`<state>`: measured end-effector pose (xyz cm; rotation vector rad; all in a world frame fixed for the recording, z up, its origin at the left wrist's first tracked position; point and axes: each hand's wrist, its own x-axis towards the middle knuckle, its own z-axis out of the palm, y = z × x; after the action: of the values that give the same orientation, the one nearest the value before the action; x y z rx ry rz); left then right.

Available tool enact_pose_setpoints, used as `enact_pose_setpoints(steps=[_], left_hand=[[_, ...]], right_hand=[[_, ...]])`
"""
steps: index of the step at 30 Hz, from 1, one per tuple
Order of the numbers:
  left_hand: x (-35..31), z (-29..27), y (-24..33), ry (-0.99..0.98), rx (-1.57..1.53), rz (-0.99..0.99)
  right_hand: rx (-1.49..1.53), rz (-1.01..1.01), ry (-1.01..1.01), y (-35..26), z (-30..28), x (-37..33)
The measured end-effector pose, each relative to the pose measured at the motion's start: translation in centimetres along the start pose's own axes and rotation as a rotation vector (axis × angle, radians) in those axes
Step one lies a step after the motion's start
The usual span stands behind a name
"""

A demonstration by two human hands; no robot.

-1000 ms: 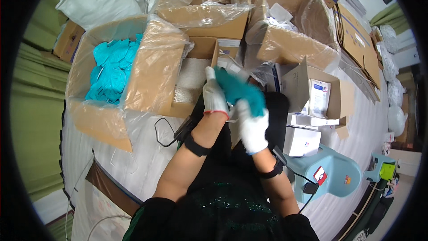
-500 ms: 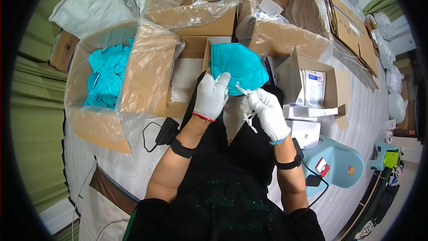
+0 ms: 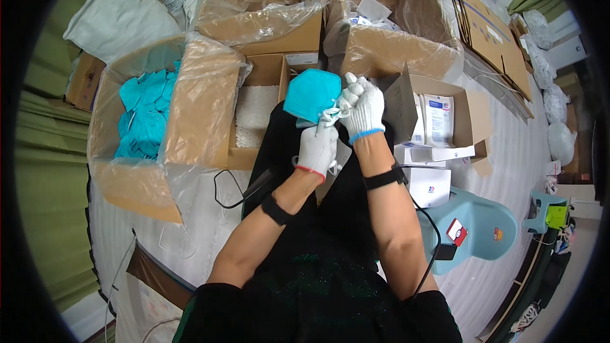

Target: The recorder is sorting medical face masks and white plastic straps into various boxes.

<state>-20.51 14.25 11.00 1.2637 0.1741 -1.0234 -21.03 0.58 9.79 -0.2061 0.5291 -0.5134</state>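
A teal face mask is held up in front of my lap. My left hand, in a white knit glove with a red cuff, is closed at the mask's lower edge. White ear loops bunch between the two hands, and some cord hangs beside the left one. My right hand, gloved with a blue cuff, has its fingers curled at the mask's right edge by the loops. Exactly what its fingertips pinch is hidden.
On the left a lined carton holds many teal masks. Beside my left knee, a box contains white material. An open box of packets stands right, near a blue plastic stool. Large lined cartons stand ahead.
My right hand has risen and moved left against the mask. My left hand has shifted lower, beneath it. The mask has turned and now appears smaller, and the loops are gathered between my hands.
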Motion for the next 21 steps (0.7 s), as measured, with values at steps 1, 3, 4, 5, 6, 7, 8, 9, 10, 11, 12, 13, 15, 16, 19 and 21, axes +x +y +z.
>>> enact_pose_setpoints(steps=[1, 3, 4, 5, 6, 7, 8, 9, 10, 11, 12, 13, 15, 16, 19, 21], left_hand=[[-0.7, -0.2, 0.3, 0.004, 0.001, 0.001], [-2.7, -1.1, 1.0, -0.073, -0.055, 0.022], [-3.6, -1.7, 1.4, -0.087, -0.068, 0.003], [-4.4, -2.4, 1.7, -0.086, -0.065, 0.003], [-5.1, -2.9, 1.9, -0.095, -0.095, 0.006], [-5.5, -3.5, 2.2, -0.103, -0.128, 0.012], [-5.8, -3.9, 2.5, -0.079, -0.13, 0.002], [-6.0, -4.3, 2.8, -0.078, -0.128, 0.006], [-6.5, -4.6, 3.0, -0.112, -0.157, -0.01], [-7.1, -5.0, 3.1, -0.145, -0.18, -0.033], [-7.9, -5.1, 2.9, -0.131, -0.15, 0.014], [-9.0, -5.6, 2.7, -0.156, -0.165, -0.024], [-9.6, -8.0, 0.8, -0.104, 0.024, 0.1], [-9.8, -8.7, 0.9, -0.077, -0.011, 0.149], [-8.4, -11.0, 0.8, 0.078, 0.06, 0.162], [-8.6, -11.1, 2.8, -0.076, 0.048, 0.06]], right_hand=[[-0.035, -0.011, 0.052, 0.1, 0.0, 0.8], [-0.086, -0.04, 0.051, 0.1, 0.2, 1.9], [-0.139, -0.07, 0.045, 0.1, 0.5, 2.4], [-0.113, -0.064, -0.006, 0.0, 0.9, 2.9], [-0.146, -0.087, 0.019, 0.1, 1.4, 3.4], [-0.182, -0.107, 0.04, 0.4, 2.2, 3.7], [-0.17, -0.073, 0.048, 0.7, 2.8, 3.7], [-0.158, -0.039, 0.056, 0.9, 3.4, 3.7], [-0.122, -0.019, 0.052, 1.3, 3.1, 4.1], [-0.117, -0.017, 0.051, 1.3, 2.4, 4.5], [-0.142, -0.087, 0.086, 0.6, 1.7, 5.0], [-0.163, -0.17, 0.118, -1.0, 1.1, 6.0], [-0.286, -0.319, 0.122, -5.5, -0.6, 7.6], [-0.281, -0.324, 0.292, -5.8, 1.8, 7.0], [-0.554, -0.335, 0.109, -5.5, 3.2, 4.9], [-0.627, -0.241, -0.011, -3.7, 2.3, 2.2]])
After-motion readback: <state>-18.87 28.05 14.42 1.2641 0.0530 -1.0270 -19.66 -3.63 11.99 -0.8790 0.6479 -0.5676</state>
